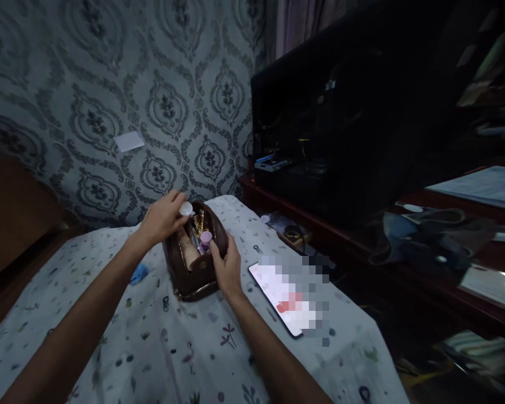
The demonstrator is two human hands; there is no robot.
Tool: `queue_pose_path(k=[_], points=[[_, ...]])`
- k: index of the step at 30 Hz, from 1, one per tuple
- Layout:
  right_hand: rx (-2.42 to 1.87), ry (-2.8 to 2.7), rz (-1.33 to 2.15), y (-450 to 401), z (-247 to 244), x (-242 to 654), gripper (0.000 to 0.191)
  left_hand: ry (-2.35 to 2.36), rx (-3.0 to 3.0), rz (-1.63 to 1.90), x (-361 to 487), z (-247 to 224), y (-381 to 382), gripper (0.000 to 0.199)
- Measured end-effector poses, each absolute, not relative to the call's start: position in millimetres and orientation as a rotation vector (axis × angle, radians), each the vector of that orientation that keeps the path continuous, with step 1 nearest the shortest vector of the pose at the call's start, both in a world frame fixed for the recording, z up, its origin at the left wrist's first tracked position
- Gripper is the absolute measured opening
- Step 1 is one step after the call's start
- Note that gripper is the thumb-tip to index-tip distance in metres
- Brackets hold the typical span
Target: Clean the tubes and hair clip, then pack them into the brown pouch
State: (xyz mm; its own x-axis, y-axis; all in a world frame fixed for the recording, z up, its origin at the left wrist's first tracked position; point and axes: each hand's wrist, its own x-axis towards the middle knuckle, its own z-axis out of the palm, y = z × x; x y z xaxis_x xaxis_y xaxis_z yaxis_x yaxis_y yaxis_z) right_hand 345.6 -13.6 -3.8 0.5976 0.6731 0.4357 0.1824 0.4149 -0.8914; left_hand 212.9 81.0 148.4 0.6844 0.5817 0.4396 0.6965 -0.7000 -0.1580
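A brown zip pouch (193,289) stands unzipped on the bed. Its mouth shows a beige tube (188,252), a container with a lilac cap (206,238) and some gold-coloured pieces (201,221). Over the pouch's far left rim, my left hand (165,217) is closed on a small item with a white round end (186,209); the fingers hide the rest of it. My right hand (227,266) grips the pouch's right wall, thumb at the opening beside the lilac cap and fingers around the outside.
A lit phone (278,297) lies right of the pouch on the patterned bedsheet (193,353). Left of the pouch is a small blue item (138,274). A dark wooden desk (278,210) with a large black screen (345,129) runs along the right. Patterned wallpaper stands behind.
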Motion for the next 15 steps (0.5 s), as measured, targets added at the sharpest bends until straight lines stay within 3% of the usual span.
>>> queue_pose_path(k=[5,15], points=[[-1.130,-0.934,0.374,-14,-4,347,0.048,-0.991,-2.781,-0.246,214,131,77,0.021],[-1.133,-0.921,0.365,-15,-3,346,0.048,-1.116,-3.084,-0.383,199,137,124,0.041]])
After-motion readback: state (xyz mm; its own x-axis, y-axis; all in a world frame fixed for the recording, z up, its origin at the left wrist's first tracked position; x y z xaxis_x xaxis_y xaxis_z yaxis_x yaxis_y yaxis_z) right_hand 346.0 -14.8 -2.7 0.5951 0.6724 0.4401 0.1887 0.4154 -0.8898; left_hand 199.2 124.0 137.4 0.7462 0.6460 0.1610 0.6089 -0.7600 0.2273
